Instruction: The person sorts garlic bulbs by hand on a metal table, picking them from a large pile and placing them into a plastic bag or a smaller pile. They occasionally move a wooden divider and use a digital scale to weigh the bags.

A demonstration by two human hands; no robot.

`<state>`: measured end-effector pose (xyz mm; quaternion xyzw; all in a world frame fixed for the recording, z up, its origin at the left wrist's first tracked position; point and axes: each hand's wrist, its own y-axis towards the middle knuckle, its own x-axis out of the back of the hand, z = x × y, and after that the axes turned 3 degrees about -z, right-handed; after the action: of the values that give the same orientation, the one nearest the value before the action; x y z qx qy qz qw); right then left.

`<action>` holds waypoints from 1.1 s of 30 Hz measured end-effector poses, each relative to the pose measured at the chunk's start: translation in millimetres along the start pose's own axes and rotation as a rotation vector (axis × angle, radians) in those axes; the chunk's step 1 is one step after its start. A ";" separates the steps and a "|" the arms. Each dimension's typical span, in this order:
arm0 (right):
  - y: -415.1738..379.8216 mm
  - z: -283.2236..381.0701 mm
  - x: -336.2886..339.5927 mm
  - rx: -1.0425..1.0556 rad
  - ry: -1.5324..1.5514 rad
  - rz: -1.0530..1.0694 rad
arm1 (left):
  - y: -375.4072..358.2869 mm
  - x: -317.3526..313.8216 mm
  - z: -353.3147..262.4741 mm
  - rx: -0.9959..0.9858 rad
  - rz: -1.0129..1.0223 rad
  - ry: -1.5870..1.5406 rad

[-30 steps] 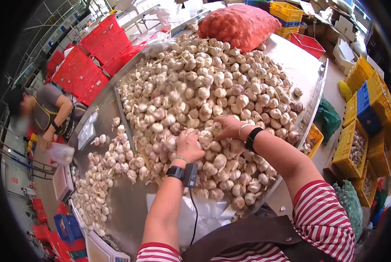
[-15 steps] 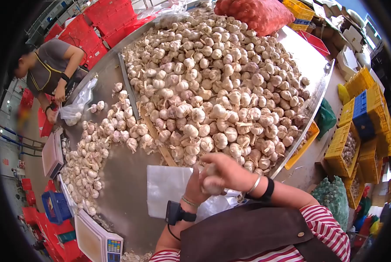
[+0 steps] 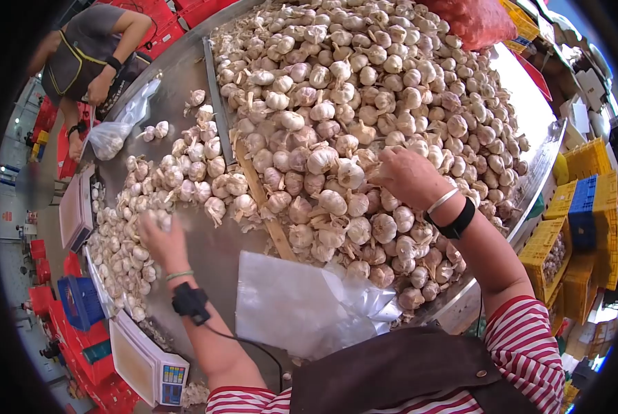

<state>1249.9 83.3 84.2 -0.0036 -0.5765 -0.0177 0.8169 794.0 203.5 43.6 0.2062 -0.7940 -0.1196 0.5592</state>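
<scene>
My left hand [image 3: 164,243] is over the smaller heap of whiter garlic bulbs [image 3: 124,243] on the left of the metal table. It is blurred, with its thumb and fingers apart; a pale bulb lies between or just beyond them. At the large garlic pile [image 3: 333,124], my right hand [image 3: 411,178] reaches in with bent fingers closed on a garlic bulb [image 3: 370,168], which is partly hidden by the fingertips. A clear plastic bag [image 3: 288,303] lies flat on the table between my forearms.
A wooden strip [image 3: 264,203] and a metal bar [image 3: 218,103] edge the pile. Weighing scales [image 3: 147,359] stand at the left. A co-worker [image 3: 92,55] beyond holds a plastic bag [image 3: 112,136]. Yellow crates [image 3: 588,207] are stacked right; a red mesh sack [image 3: 471,21] sits behind.
My hands were together at the front around a garlic bulb. They have parted: the left went to the whiter heap, the right forward into the large pile. The view has shifted slightly.
</scene>
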 end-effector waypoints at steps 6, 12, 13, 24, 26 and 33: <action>4.1 -19.1 15.6 -0.203 0.598 0.078 | -96.4 -32.0 -177.5 -0.599 0.681 -0.564; 8.2 -6.5 33.7 -0.417 1.996 0.176 | -113.7 -40.3 -197.0 -0.343 0.831 -0.733; 14.5 -15.1 24.0 -0.284 1.815 0.234 | -107.5 -38.8 -190.1 0.029 0.959 -1.040; 40.1 32.5 -28.3 0.074 -0.170 0.332 | -67.9 -75.2 -244.9 -0.732 0.648 -0.222; 38.5 24.4 -21.3 0.052 -0.147 0.346 | -68.0 -81.2 -245.9 -0.676 0.668 -0.171; 23.7 61.7 8.6 -0.033 0.955 0.117 | -86.7 -8.9 -176.1 0.628 1.276 -1.594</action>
<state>1195.5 108.3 113.4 -0.0404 -0.1354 0.0193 0.9898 978.4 137.9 60.5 -0.2503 -0.8869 0.3049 -0.2402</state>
